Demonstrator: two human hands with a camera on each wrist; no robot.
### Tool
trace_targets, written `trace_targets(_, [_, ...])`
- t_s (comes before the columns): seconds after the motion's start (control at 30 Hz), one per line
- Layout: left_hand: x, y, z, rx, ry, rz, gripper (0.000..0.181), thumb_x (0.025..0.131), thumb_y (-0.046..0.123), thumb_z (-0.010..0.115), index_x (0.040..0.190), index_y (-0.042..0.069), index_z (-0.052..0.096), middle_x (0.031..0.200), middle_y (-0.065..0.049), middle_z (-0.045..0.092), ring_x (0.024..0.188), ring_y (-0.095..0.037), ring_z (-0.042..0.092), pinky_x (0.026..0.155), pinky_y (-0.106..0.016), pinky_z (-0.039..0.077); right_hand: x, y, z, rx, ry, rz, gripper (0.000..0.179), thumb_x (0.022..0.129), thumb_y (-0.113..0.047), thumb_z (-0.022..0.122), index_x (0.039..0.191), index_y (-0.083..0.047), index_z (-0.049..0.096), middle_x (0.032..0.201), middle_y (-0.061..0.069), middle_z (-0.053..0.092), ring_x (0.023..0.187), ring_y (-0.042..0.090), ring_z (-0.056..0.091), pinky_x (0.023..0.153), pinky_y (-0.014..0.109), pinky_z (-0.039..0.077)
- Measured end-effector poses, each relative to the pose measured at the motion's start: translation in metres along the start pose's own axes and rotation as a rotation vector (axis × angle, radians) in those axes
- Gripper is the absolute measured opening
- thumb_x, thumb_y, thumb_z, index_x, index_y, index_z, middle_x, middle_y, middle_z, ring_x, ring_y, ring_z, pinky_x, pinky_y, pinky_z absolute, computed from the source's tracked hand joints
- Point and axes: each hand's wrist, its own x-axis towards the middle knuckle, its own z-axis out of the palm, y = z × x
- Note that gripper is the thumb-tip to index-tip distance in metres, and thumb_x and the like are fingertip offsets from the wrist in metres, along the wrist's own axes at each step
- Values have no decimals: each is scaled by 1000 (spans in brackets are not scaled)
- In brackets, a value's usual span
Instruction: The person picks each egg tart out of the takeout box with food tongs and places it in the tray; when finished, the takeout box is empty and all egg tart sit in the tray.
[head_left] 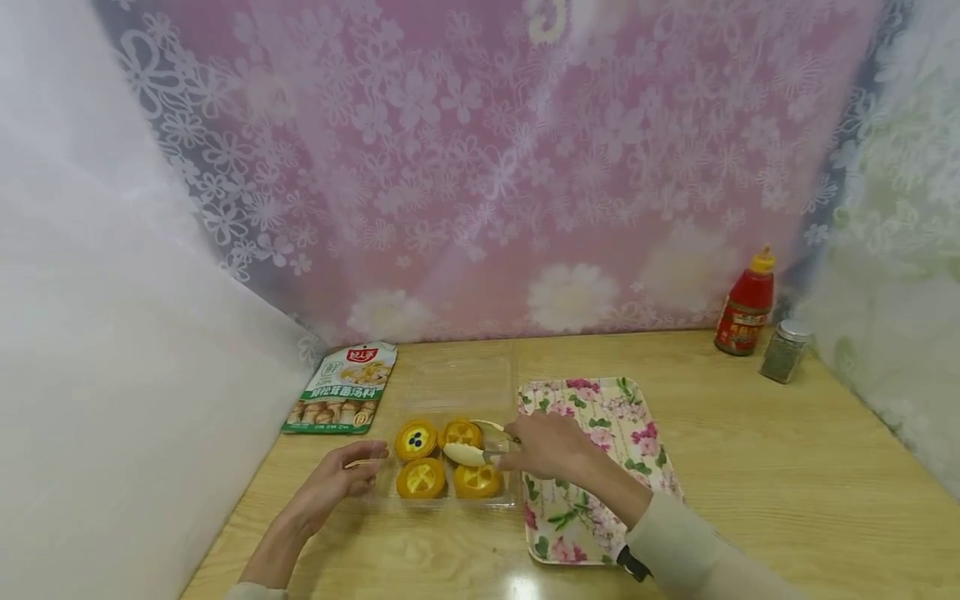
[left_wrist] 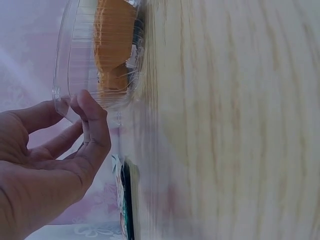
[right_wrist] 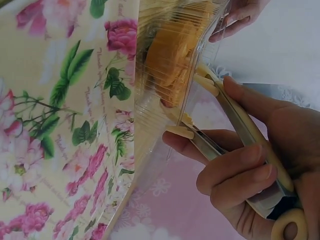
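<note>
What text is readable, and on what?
"好人家": red logo on the packet.
"鲜松茸菌汤料": packet's green band; smaller print is too small to read.
"Thank you": floral tray, right wrist view; other script blurred.
Sauce bottle: label too blurred.
Pink curtain: mark cut off at top, can't tell.

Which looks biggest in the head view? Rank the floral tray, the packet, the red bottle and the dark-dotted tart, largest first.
1. Floral tray, partly covered
2. Packet
3. Red bottle
4. Dark-dotted tart
</note>
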Motion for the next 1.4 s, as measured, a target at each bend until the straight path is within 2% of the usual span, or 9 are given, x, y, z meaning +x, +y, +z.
trace_targets(0.2, [1,3,-2,23,38,-9,50,110,14,53,154,-7,41,154,-30,45,113,-31,61,88,-38,58,1,1,-4,-23,-2,-11,53,96,-41,75,135,-6,69,109,9,77,56,12,54,51,30,36])
trace_targets(0.3, [0,1,0,29,37,-14,51,109,13,54,154,-8,41,153,-31,45,113,-32,61,85,-37,58,-3,2,-4,-19,-7,-5,56,96,-43,74,139,-7,67,113,9,76,56,11,52,50,30,36])
trace_targets(0.43, [-1,0,1,15,37,-6,52,109,12,54,154,-9,40,153,-32,44,114,-33,60,82,-38,60,-8,1,-8,3,1,-30,56,96,-43,74,140,-9,66,102,7,77,51,11,44,48,28,31])
trace_targets(0.73, [0,-2,3,4,25,0,52,109,12,55,152,-12,40,151,-34,44,94,-26,63,79,-34,59,-28,5,-29,45,15,-48,59,98,-45,71,145,-12,63,111,5,77,55,11,52,49,26,33])
trace_targets(0.97, [1,-1,2,13,15,12,51,109,11,54,152,-12,40,151,-34,44,103,-31,62,80,-35,59,-46,22,-42,71,71,-61,59,99,-46,69,145,-11,62,117,5,75,53,9,43,49,25,32])
trace_targets(1.13, [0,0,2,19,14,11,50,108,11,54,151,-12,41,151,-34,44,99,-29,63,80,-34,59,-53,34,-48,97,92,-71,62,100,-49,66,147,-8,59,85,0,72,45,7,30,46,24,27])
trace_targets(1.23, [-1,0,1,16,12,11,51,108,12,54,151,-12,41,151,-34,44,95,-26,62,79,-34,59,-55,40,-49,79,99,-44,64,101,-52,64,148,-9,59,91,4,75,49,6,37,52,27,37])
trace_targets(1.33, [-1,0,1,8,2,16,51,108,12,55,151,-12,41,151,-35,44,91,-24,61,78,-34,59,-57,48,-50,70,113,-28,64,101,-51,64,147,-8,59,121,12,75,54,7,44,57,31,42])
trace_targets(1.4, [-1,1,2,2,-6,22,52,108,13,56,151,-13,41,150,-35,43,91,-23,61,77,-33,60,-58,54,-52,69,114,-12,64,101,-49,64,148,-7,59,112,11,76,53,8,43,55,31,40])
